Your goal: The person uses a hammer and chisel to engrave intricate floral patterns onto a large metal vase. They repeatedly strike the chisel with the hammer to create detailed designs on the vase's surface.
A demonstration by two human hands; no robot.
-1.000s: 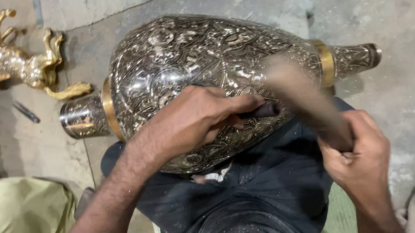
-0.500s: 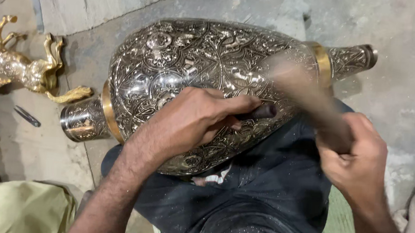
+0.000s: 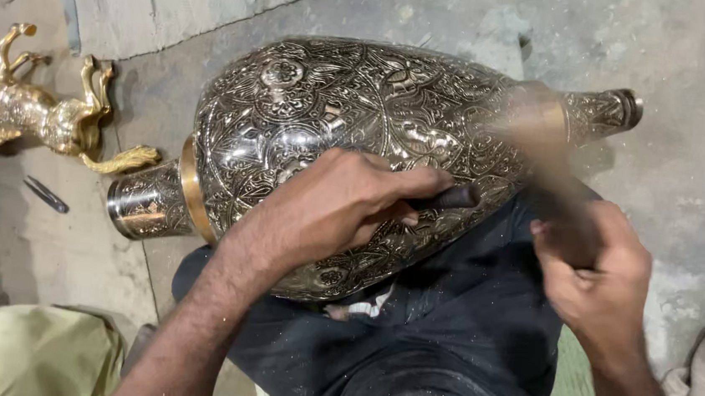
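Concrete floor [image 3: 690,166] with brass horse [image 3: 49,115], engraved vase [image 3: 334,113] (on lap), left fingers [image 3: 387,184] around chisel [image 3: 449,199], right around blurred hammer [image 3: 540,154].

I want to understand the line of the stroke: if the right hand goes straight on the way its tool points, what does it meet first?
Probably the dark chisel in the left hand, against the engraved vase; blur hides depth.

Left hand [image 3: 330,213] holds chisel [image 3: 444,199] on engraved vase [image 3: 335,104].
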